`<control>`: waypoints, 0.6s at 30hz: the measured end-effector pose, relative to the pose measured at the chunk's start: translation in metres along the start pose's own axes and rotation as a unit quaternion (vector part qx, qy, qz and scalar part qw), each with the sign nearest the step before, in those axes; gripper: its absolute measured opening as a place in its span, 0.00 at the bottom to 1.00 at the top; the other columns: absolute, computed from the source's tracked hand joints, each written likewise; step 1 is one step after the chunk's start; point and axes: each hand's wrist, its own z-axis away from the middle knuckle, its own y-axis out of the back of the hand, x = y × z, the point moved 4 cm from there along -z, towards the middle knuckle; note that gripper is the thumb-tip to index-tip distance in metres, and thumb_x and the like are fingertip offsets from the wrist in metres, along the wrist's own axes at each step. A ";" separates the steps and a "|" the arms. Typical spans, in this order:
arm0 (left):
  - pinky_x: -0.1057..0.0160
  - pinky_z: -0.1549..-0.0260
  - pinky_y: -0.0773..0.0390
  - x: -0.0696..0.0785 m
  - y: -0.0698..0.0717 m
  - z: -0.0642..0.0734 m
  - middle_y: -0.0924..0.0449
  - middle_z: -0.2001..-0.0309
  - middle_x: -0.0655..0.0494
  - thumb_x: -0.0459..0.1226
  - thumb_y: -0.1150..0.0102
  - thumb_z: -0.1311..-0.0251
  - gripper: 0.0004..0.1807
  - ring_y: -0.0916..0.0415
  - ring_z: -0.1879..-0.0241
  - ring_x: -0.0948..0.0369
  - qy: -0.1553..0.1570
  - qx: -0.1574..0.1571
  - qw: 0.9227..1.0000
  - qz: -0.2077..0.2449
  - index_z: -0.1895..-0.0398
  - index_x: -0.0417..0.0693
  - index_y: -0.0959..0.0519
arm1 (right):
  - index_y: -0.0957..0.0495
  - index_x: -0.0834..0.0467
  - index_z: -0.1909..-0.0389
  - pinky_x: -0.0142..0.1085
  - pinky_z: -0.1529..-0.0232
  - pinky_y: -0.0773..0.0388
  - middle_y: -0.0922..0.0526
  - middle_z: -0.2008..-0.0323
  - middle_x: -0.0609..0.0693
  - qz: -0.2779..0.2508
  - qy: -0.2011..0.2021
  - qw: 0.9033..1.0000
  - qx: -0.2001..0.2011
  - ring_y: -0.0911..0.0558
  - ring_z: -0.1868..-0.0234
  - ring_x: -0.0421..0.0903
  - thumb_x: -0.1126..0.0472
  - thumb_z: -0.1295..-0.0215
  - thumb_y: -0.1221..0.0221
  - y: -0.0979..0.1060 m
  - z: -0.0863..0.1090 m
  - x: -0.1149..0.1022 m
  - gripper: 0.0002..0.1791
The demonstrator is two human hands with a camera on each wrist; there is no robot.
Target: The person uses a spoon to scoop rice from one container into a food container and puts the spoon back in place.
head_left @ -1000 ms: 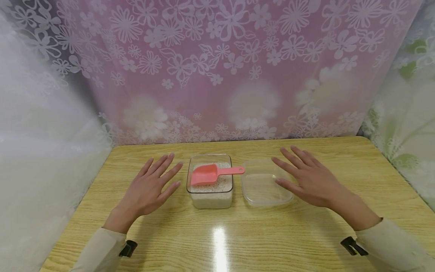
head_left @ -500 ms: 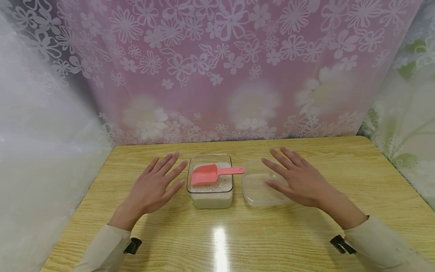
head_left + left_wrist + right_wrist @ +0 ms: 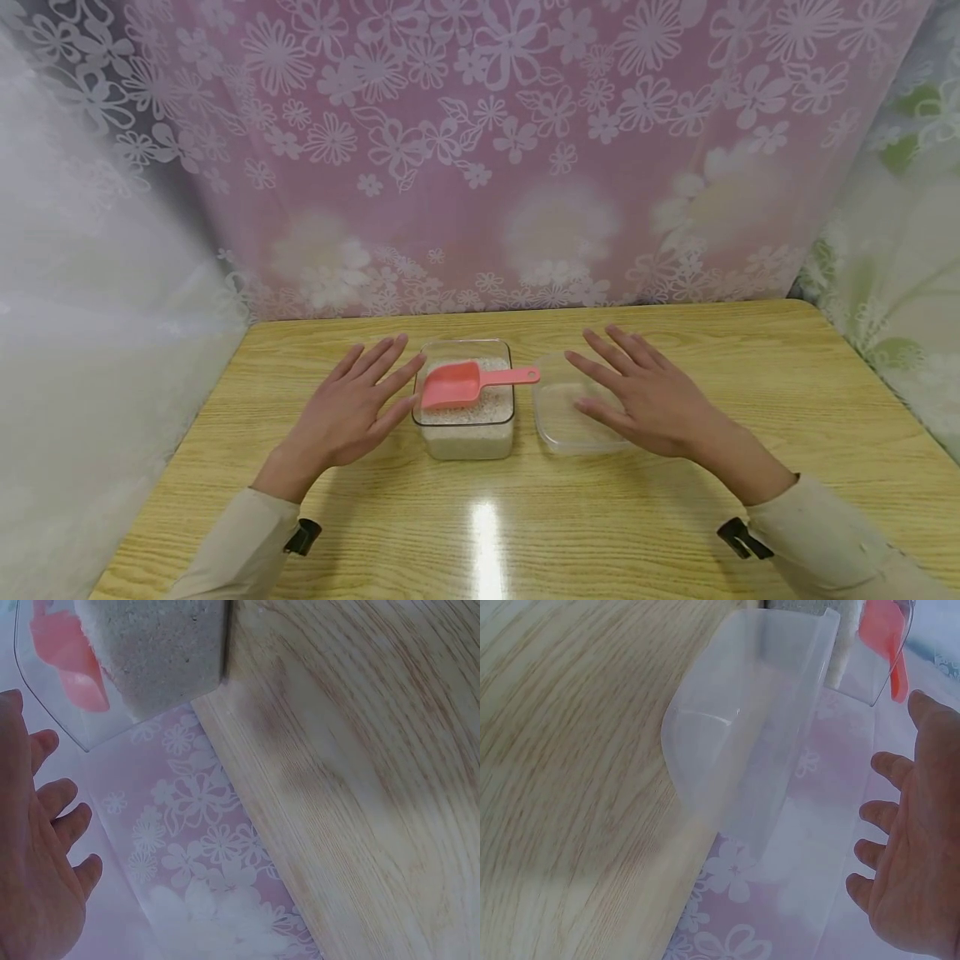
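A clear square container (image 3: 468,442) filled with white grain, probably rice, stands on the table. On the grain lies a pink scoop (image 3: 453,386), its handle sticking out over the right rim. To the right sits a clear plastic bowl (image 3: 562,425), partly covered by the right hand in the head view. My left hand (image 3: 348,412) hovers beside the container's left side with fingers spread, thumb tip close to the rim. Above the bowl is my right hand (image 3: 645,396), fingers spread and holding nothing. The left wrist view shows the container (image 3: 161,660) beyond the fingers.
The wood-grain table (image 3: 420,533) reaches back to a pink floral curtain (image 3: 480,167). Pale sheets hang at the left and right sides. A black clip (image 3: 302,537) is on the left sleeve, another black clip (image 3: 742,539) on the right.
Both hands have moved inward: the left to the right, toward the container, and the right to the left, over the bowl. The container, scoop and bowl have stayed put.
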 end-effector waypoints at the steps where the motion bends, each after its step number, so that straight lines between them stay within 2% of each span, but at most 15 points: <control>1: 0.48 0.31 0.57 0.000 0.000 -0.001 0.52 0.26 0.50 0.57 0.65 0.28 0.32 0.56 0.27 0.53 -0.001 0.000 1.000 0.000 0.25 0.58 0.46 | 0.46 0.46 0.25 0.52 0.29 0.59 0.53 0.25 0.53 0.000 0.000 1.000 0.001 0.59 0.26 0.54 0.37 0.28 0.57 0.000 0.000 0.000 0.35; 18: 0.49 0.31 0.56 0.004 -0.005 -0.005 0.50 0.26 0.50 0.56 0.66 0.27 0.30 0.55 0.28 0.53 -0.012 0.004 1.000 0.005 0.26 0.57 0.43 | 0.46 0.46 0.25 0.54 0.30 0.56 0.51 0.26 0.54 0.000 0.003 1.000 0.003 0.59 0.26 0.54 0.36 0.29 0.57 0.002 -0.002 -0.006 0.35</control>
